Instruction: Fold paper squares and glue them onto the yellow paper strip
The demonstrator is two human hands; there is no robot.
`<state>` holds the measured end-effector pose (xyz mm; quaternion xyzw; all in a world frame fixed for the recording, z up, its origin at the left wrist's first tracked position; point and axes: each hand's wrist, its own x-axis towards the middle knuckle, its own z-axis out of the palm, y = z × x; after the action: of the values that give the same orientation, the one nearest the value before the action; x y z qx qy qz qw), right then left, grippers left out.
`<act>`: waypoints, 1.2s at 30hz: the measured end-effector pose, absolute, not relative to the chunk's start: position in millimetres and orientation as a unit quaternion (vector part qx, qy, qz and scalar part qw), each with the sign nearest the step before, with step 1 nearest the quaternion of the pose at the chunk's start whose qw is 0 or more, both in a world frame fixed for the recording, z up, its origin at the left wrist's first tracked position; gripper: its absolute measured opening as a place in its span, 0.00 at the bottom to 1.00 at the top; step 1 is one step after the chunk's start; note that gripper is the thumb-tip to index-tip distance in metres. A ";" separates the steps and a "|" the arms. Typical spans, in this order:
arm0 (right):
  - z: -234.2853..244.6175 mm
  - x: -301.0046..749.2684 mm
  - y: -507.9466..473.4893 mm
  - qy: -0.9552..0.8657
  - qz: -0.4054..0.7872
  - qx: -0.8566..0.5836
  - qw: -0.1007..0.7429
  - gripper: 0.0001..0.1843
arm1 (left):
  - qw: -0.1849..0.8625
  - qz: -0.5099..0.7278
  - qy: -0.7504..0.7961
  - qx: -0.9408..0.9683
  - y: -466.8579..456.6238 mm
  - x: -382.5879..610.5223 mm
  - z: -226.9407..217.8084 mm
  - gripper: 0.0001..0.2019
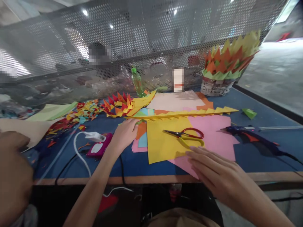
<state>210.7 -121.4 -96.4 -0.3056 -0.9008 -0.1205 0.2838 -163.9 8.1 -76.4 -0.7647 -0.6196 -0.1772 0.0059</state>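
My left hand (pixel 124 134) rests at the left edge of a stack of coloured paper sheets, its fingers curled onto the orange sheet (pixel 141 129). My right hand (pixel 213 173) lies flat with fingers stretched out on the near corner of the yellow sheet (pixel 163 142) and the pink sheet (pixel 213 135). Red-and-yellow-handled scissors (pixel 186 135) lie on the yellow sheet just beyond my right fingertips. A long strip of folded yellow triangles (pixel 189 113) stretches across the far edge of the sheets.
A blue glue gun (pixel 248 136) lies at the right. A pink device with a white plug and cable (pixel 97 145) sits left of my hand. Folded paper pieces (pixel 80 113), a green bottle (pixel 137 82) and a paper basket (pixel 222 75) stand farther back. Another person's hand (pixel 13 176) is at the left.
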 end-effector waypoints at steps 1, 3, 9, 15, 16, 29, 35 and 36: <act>-93.9 210.4 -127.9 -0.899 -0.128 -0.304 0.290 0.17 | 0.010 -0.177 -0.618 -0.766 5.0 -163.6 -75.1 0.18; -91.0 213.0 -138.9 -0.891 -0.140 -0.309 0.303 0.17 | 0.022 -0.179 -0.614 -0.768 -5.2 -161.1 -72.0 0.16; -100.7 268.9 -145.7 -0.811 -0.166 -0.461 0.319 0.17 | 0.050 -0.196 -0.571 -0.796 -49.6 -140.8 -76.7 0.16; -109.5 338.8 -152.1 -0.657 -0.231 -0.616 0.368 0.23 | 0.041 -0.214 -0.548 -0.808 -88.6 -113.1 -101.2 0.18; -111.0 340.2 -154.8 -0.647 -0.233 -0.621 0.377 0.24 | 0.033 -0.213 -0.538 -0.815 -94.4 -106.7 -103.1 0.18; -125.0 234.9 -152.1 -0.841 -0.029 -0.432 0.325 0.24 | -0.038 -0.225 -0.455 -0.861 -109.1 -67.8 -103.0 0.18; -123.4 243.7 -146.7 -0.833 -0.004 -0.439 0.336 0.26 | -0.038 -0.241 -0.452 -0.858 -109.4 -66.3 -106.4 0.15; -122.0 243.7 -146.9 -0.831 0.001 -0.437 0.344 0.26 | -0.038 -0.244 -0.453 -0.857 -110.9 -65.7 -105.9 0.15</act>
<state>243.7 -146.9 -122.0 -0.4369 -0.8312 0.0010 0.3438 -65.7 -110.9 -105.9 -0.8569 -0.4526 -0.2438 -0.0383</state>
